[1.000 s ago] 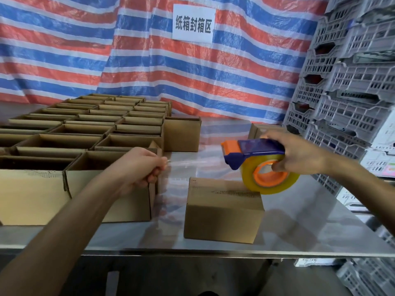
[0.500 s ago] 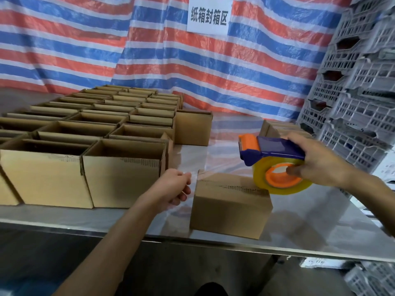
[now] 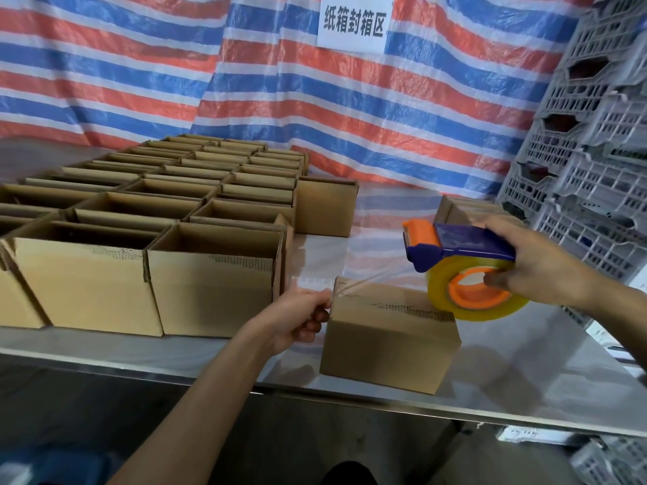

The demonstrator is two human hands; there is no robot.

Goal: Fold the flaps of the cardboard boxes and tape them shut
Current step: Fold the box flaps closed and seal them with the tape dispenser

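striped tarp [image 3: 140, 82] behind table [image 3: 525, 379]; near its front edge, left hand [image 3: 297, 318] pinches tape [image 3: 371, 280] at box [image 3: 388, 341], right hand [image 3: 539, 271] grips dispenser [image 3: 465, 271].

Two hands: left hand [image 3: 297, 318], right hand [image 3: 535, 271]. One tape dispenser [image 3: 462, 245], one closed box [image 3: 388, 348] at centre, over a dozen open boxes [image 3: 210, 285].

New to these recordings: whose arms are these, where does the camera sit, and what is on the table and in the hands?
No machine here: a person works with bare hands, filmed by one camera worn on the head, looking forward and down. On the metal table stand rows of open cardboard boxes and, nearer, one closed box. The right hand holds a tape dispenser above that box; the left hand pinches the end of the clear tape pulled from it, at the box's left edge.
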